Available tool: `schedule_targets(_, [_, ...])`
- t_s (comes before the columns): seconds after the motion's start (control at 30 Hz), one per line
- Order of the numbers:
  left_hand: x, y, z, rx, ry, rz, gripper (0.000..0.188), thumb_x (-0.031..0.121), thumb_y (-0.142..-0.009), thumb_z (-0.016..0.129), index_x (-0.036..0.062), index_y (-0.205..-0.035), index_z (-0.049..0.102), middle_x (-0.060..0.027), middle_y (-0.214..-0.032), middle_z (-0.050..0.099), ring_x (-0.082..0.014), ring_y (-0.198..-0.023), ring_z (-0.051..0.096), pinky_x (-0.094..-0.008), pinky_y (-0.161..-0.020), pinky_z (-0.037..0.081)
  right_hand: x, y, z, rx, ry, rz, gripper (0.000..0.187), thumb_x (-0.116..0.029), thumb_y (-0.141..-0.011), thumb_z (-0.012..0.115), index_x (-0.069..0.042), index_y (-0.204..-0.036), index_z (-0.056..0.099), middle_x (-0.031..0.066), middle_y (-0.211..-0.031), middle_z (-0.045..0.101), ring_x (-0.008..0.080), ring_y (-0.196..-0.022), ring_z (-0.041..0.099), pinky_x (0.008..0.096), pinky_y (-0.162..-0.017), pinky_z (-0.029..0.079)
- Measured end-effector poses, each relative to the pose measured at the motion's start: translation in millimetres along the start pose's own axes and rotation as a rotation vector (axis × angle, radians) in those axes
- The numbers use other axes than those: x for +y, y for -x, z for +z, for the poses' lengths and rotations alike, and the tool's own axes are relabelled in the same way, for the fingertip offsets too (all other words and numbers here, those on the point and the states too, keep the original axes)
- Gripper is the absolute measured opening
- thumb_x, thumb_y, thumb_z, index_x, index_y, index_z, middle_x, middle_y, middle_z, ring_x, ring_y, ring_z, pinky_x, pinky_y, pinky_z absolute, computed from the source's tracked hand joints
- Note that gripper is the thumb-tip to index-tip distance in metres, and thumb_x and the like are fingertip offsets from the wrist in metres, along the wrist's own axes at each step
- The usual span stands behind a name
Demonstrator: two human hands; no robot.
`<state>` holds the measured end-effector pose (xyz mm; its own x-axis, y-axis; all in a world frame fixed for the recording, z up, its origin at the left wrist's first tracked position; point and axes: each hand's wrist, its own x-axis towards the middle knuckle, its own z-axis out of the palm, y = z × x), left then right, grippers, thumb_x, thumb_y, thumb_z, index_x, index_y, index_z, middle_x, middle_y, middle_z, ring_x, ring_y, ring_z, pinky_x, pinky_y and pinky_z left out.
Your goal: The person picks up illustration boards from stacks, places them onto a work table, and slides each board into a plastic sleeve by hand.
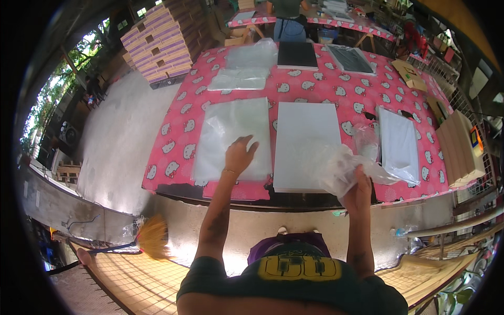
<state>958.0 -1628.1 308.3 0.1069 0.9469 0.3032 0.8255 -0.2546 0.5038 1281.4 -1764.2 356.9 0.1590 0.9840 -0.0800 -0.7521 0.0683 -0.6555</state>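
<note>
My left hand (241,154) rests with fingers apart on a stack of clear plastic bags (231,123) at the left of the table. In my right hand (358,191) is a crumpled clear plastic bag (336,170), bunched between the fingers. That bag hangs over the lower right corner of a stack of white sheets (306,123), which lies between my hands. To the right, a white stack in clear plastic wrap (399,147) lies flat, with another loose piece of clear plastic (366,140) beside it.
A pink patterned cloth covers the table (181,113). Toward its far side lie more clear bags (239,79), a black-topped stack (297,55) and a wrapped dark pack (352,59). Stacked cartons (160,47) stand far left, a broom (152,239) near left. Another person (289,26) stands beyond.
</note>
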Motion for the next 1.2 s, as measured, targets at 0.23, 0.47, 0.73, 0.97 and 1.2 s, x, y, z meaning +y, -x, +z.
schedule_targets(0.23, [113.3, 53.8, 12.3, -0.372, 0.787, 0.187, 0.061, 0.02, -0.089, 0.062, 0.0098, -0.142, 0.035, -0.0079, -0.124, 0.053, -0.0147, -0.102, 0.056, -0.0282, -0.08, 0.047, 66.1, -9.1, 28.7, -0.294, 0.052, 0.231, 0.038, -0.024, -0.095, 0.055, -0.01, -0.129, 0.044, 0.0062, -0.123, 0.055, 0.02, -0.112, 0.055, 0.0365, -0.09, 0.049])
schedule_targets(0.47, [-16.3, 22.6, 20.7, 0.157, 0.73, -0.216, 0.024, 0.013, -0.092, 0.056, 0.0035, -0.114, 0.061, -0.0066, -0.096, 0.065, -0.0135, -0.085, 0.063, -0.0259, -0.069, 0.048, 99.5, -41.7, 9.4, -0.183, -0.037, 0.255, 0.039, -0.023, -0.095, 0.054, -0.013, -0.131, 0.044, 0.0052, -0.126, 0.053, 0.0222, -0.115, 0.053, 0.0399, -0.097, 0.045])
schedule_targets(0.73, [-146.0, -68.1, 4.0, 0.417, 0.06, -0.368, 0.031, 0.025, -0.085, 0.063, 0.0043, -0.108, 0.063, -0.0134, -0.097, 0.062, -0.0267, -0.088, 0.06, -0.04, -0.079, 0.048, 193.7, -68.3, -4.6, -0.163, 0.116, 0.046, 0.055, -0.024, -0.091, 0.06, -0.012, -0.138, 0.036, 0.007, -0.132, 0.048, 0.0254, -0.124, 0.046, 0.0435, -0.106, 0.036])
schedule_targets(0.97, [-218.5, -81.5, -5.4, 0.018, -0.214, -0.178, 0.017, 0.018, -0.087, 0.058, 0.0051, -0.097, 0.064, -0.01, -0.091, 0.063, -0.0285, -0.092, 0.057, -0.0429, -0.092, 0.037, 216.4, -111.1, 8.8, -0.077, 0.432, -0.21, 0.055, -0.031, -0.094, 0.053, -0.006, -0.138, 0.034, 0.0116, -0.133, 0.046, 0.0249, -0.123, 0.047, 0.0404, -0.105, 0.037])
schedule_targets(1.2, [-122.3, -72.9, -155.2, 0.152, 0.36, 0.069, 0.011, 0.014, -0.088, 0.06, 0.0024, -0.09, 0.06, -0.015, -0.079, 0.063, -0.0296, -0.065, 0.061, -0.0392, -0.058, 0.046, 167.4, -117.4, 45.9, 0.242, 0.399, -0.242, 0.041, -0.031, -0.095, 0.051, -0.006, -0.127, 0.049, 0.0108, -0.121, 0.056, 0.0229, -0.107, 0.056, 0.0373, -0.093, 0.044])
